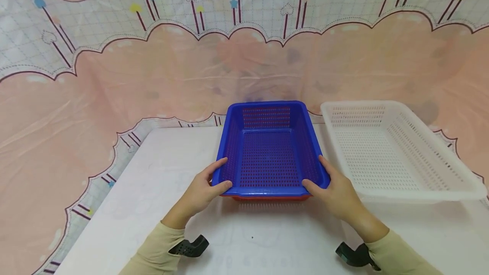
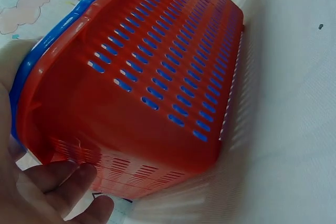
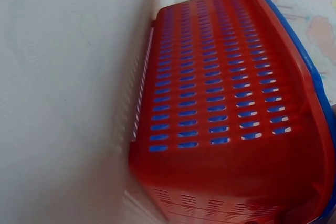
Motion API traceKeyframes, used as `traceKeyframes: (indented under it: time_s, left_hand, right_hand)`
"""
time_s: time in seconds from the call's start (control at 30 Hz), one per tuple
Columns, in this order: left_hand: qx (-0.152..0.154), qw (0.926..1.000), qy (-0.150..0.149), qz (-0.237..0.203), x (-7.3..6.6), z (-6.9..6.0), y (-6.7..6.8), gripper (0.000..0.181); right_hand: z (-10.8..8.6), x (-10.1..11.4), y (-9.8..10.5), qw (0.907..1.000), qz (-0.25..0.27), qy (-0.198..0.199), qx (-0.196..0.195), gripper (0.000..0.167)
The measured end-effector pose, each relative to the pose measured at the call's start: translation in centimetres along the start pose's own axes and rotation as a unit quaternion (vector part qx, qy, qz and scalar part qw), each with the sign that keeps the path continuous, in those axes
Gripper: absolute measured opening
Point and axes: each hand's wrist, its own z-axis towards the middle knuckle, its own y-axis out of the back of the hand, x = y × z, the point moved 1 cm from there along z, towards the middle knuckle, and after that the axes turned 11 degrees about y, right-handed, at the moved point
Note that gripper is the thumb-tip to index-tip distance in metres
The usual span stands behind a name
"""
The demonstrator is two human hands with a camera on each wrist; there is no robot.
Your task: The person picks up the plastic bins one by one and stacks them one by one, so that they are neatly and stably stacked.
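A blue basket [image 1: 267,156] sits nested inside a red basket [image 1: 271,198], whose edge shows below the blue rim in the head view. The left hand [image 1: 198,192] grips the left side near the front corner, thumb over the rim. At the right front corner, the right hand [image 1: 338,190] holds the rim the same way. In the left wrist view, fingers of the left hand [image 2: 47,182] lie against the slotted side of the red basket [image 2: 131,124]. The right wrist view shows the red basket [image 3: 226,166] with the blue rim [image 3: 294,35] above it.
A white basket [image 1: 382,160] stands on the white table [image 1: 153,173] just right of the blue one. Behind the table hangs a patterned pink and white cloth [image 1: 183,71]. Black devices [image 1: 191,247] are strapped at both wrists.
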Motion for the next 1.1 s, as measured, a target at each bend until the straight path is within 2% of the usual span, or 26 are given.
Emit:
traceKeyframes:
  time_s: [0.2,0.4,0.7,0.87,0.97,1.1]
  left_hand:
    - [-0.005,1.0,0.006,0.005,0.2,0.2,-0.1,0.067]
    - [0.006,0.9999,0.011,0.007,-0.1,0.3,-0.4,0.068]
    - [-0.003,0.9995,0.007,0.03,-0.2,0.3,0.1,0.066]
    - [-0.001,0.9985,0.009,0.053,-0.4,0.3,0.0,0.067]
    - [0.006,0.9986,0.007,0.052,-0.5,0.3,-0.2,0.067]
    - [0.016,0.9986,0.003,0.051,-0.5,0.4,-0.1,0.067]
  right_hand:
    - [-0.2,-0.3,-0.2,0.9999,-0.006,0.01,-0.001,0.089]
    - [-0.9,-0.1,-0.1,0.9998,-0.016,0.005,-0.01,0.088]
    - [-0.8,0.6,0.1,0.9997,-0.024,0.006,0.008,0.087]
    - [-1.4,1.5,0.9,0.9983,-0.016,0.055,-0.008,0.082]
    - [-1.7,2.0,1.7,0.9961,-0.009,0.086,-0.021,0.079]
    - [-1.9,2.4,3.0,0.9937,-0.008,0.105,-0.037,0.078]
